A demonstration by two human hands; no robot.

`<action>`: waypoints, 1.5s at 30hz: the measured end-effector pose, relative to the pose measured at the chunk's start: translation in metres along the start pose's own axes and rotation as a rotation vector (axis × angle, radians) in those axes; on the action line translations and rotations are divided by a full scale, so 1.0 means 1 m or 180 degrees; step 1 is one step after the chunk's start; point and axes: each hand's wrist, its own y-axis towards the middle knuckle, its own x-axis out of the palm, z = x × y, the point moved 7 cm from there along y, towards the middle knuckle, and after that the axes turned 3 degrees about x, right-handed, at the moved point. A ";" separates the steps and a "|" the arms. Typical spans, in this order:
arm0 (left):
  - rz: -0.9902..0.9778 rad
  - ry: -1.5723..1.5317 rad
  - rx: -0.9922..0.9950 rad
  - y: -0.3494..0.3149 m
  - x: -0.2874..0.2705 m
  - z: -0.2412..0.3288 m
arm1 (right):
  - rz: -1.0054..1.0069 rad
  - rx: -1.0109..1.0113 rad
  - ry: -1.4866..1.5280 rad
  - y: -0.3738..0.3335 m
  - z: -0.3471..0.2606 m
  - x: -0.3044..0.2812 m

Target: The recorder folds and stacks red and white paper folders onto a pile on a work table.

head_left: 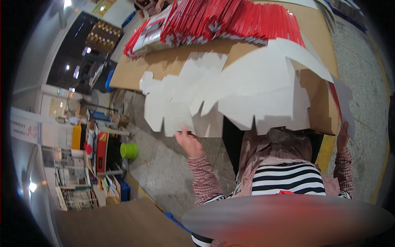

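Observation:
A fanned spread of flat white die-cut carton blanks (230, 88) lies over the near edge of a brown cardboard-covered table (164, 61). My left hand (188, 142) holds the lower edge of the blanks at the left. My right hand (342, 138) grips the edge of a blank with a red face (343, 103) at the table's right corner. Both sleeves are red-and-white checked.
A long stack of red and white flat cartons (214, 20) lies across the table's far side. A green bucket (129, 150) and cluttered shelves (78, 181) stand at the left on the speckled floor. A brown cardboard sheet (119, 224) is at the lower left.

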 end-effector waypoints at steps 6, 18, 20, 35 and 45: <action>-0.0143 0.0648 0.0257 0.196 0.022 -0.009 | 0.0204 -0.1051 -0.0522 -0.013 -0.130 0.026; -0.0911 -0.0233 -0.2480 0.332 0.012 -0.150 | -0.0531 -0.1302 -0.1048 -0.049 -0.153 0.050; -0.0131 0.0824 -0.1708 0.325 0.012 -0.165 | -0.0577 -0.0936 -0.0795 -0.053 -0.144 0.051; -0.5304 0.3217 0.3658 -0.134 0.243 -0.098 | -0.0926 -0.1635 -0.1899 -0.061 -0.124 0.057; -0.6262 0.2246 0.3300 -0.242 0.258 -0.164 | -0.0890 -0.1936 -0.2420 -0.054 -0.127 0.032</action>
